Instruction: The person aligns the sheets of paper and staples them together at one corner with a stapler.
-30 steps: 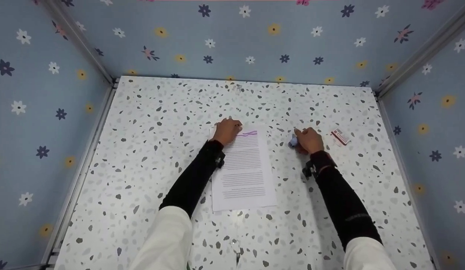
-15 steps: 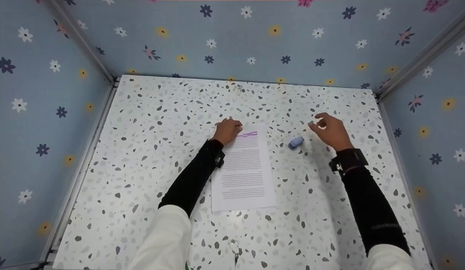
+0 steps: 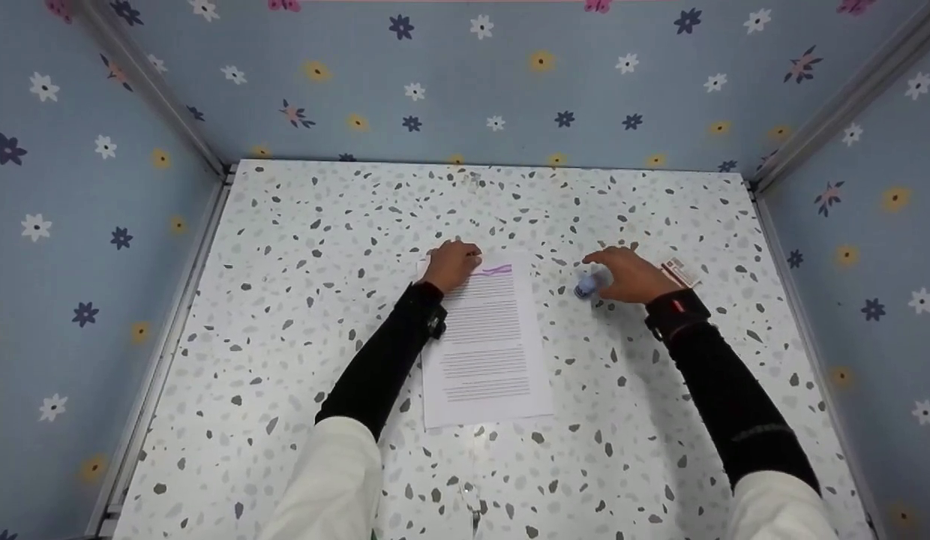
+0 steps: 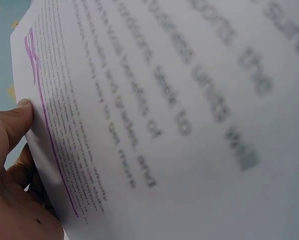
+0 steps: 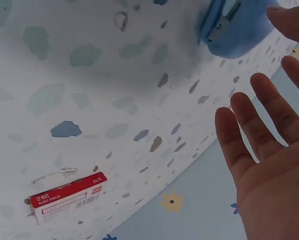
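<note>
Two hands at work: left hand (image 3: pixel 451 264) pinning the top corner of the white printed paper sheet (image 3: pixel 486 345) on the table, right hand (image 3: pixel 628 274) open-fingered, reaching the small blue stapler (image 3: pixel 587 283), not yet gripped.

White terrazzo-patterned tabletop with grey speckles (image 3: pixel 322 247), pale blue flower-printed wall panels (image 3: pixel 510 82) enclosing it behind and on both sides, grey metal corner posts (image 3: pixel 154 82) at the tabletop's back corners
</note>
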### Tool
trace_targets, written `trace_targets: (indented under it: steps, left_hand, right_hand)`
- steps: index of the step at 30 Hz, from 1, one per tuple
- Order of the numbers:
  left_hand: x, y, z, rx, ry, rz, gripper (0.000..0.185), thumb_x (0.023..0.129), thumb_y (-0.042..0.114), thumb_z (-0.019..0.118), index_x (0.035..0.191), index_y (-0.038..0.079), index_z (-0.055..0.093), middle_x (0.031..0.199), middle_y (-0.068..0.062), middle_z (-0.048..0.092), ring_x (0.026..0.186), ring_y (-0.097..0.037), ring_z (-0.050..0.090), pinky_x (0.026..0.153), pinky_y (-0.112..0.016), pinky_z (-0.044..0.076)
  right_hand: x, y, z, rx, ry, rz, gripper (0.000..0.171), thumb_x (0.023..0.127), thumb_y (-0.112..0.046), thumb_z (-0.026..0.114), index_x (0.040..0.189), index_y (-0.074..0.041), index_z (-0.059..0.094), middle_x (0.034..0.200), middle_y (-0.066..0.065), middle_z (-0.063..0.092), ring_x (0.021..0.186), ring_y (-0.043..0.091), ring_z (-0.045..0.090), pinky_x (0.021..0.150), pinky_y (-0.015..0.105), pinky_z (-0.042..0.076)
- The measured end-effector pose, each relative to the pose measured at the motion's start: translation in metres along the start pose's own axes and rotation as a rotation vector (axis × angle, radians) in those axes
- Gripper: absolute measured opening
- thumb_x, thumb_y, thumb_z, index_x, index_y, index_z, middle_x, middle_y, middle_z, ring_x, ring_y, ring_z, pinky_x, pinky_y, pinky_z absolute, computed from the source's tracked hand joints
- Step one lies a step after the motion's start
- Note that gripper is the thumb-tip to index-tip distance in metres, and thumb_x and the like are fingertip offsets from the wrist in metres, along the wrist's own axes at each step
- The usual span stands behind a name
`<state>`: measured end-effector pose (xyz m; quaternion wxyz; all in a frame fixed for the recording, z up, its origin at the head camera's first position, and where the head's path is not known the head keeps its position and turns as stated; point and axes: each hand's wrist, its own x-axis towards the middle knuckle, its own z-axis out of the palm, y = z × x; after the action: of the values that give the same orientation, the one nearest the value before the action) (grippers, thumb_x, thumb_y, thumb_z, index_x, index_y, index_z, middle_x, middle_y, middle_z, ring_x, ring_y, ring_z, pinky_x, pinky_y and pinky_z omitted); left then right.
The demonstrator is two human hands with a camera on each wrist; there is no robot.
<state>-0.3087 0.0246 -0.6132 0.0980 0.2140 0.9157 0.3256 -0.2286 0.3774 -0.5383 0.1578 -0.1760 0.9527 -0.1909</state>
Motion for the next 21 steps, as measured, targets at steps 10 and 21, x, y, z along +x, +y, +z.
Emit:
trace_targets:
  steps: [10,21]
  left_hand:
    - [-0.001,0.003,-0.002,-0.024,-0.009,-0.003,0.023,0.103,0.019,0.059,0.116,0.008,0.076,0.114,-0.011,0.072,0.108,-0.032,0.062,0.093,-0.052,0.042]
    - [0.003,-0.004,-0.001,-0.027,-0.016,0.017,0.021,0.103,0.018,0.061,0.111,0.007,0.077,0.108,-0.01,0.074,0.102,-0.031,0.063,0.09,-0.048,0.045]
  right_hand:
    - [0.011,0.008,0.024,-0.053,-0.02,0.015,0.044,0.078,-0.002,0.085,0.119,-0.001,0.069,0.116,0.017,0.068,0.112,0.036,0.06,0.102,0.051,0.043]
    - [0.011,0.003,0.03,-0.022,0.026,0.107,0.034,0.089,-0.013,0.079,0.119,0.001,0.069,0.112,0.017,0.07,0.105,0.034,0.064,0.097,0.05,0.048]
